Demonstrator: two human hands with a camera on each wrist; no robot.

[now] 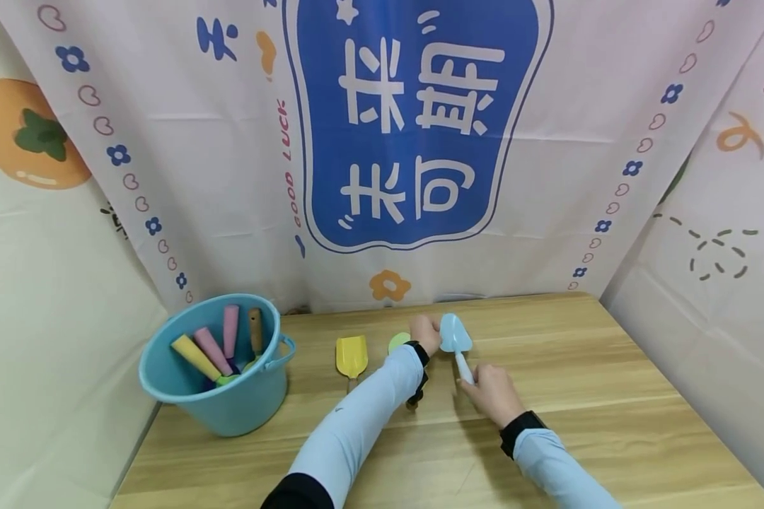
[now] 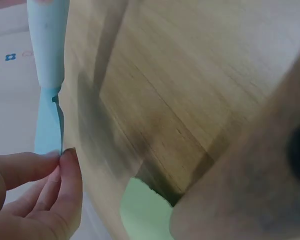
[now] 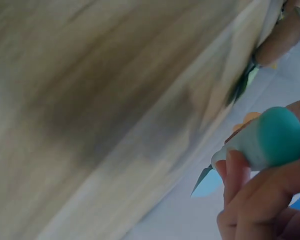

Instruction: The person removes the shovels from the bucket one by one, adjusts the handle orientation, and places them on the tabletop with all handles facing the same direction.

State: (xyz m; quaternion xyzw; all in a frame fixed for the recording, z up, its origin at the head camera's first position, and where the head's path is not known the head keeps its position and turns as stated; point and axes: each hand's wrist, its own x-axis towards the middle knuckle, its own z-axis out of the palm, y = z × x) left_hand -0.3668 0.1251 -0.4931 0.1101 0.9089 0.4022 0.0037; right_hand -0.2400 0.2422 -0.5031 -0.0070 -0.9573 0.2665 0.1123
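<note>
Both hands hold a light blue hand trowel (image 1: 455, 332) above the wooden table, its blade pointing away from the body. The right hand (image 1: 498, 394) grips the handle (image 3: 245, 145), whose rounded end is teal in the right wrist view. At the blade, the left hand (image 1: 425, 334) pinches the edge between thumb and fingertips, as the left wrist view shows. Beneath the left forearm lies a tool with a light green blade (image 2: 146, 212), mostly covered by the arm in the head view. Left of it rests a small yellow shovel (image 1: 351, 355), its handle partly hidden by the sleeve.
A light blue bucket (image 1: 248, 406) stands at the table's left side, with several tools inside, their pink, yellow and brown handles sticking up. Printed cloth (image 1: 242, 177) hangs behind the wooden table (image 1: 611, 396) and at both sides.
</note>
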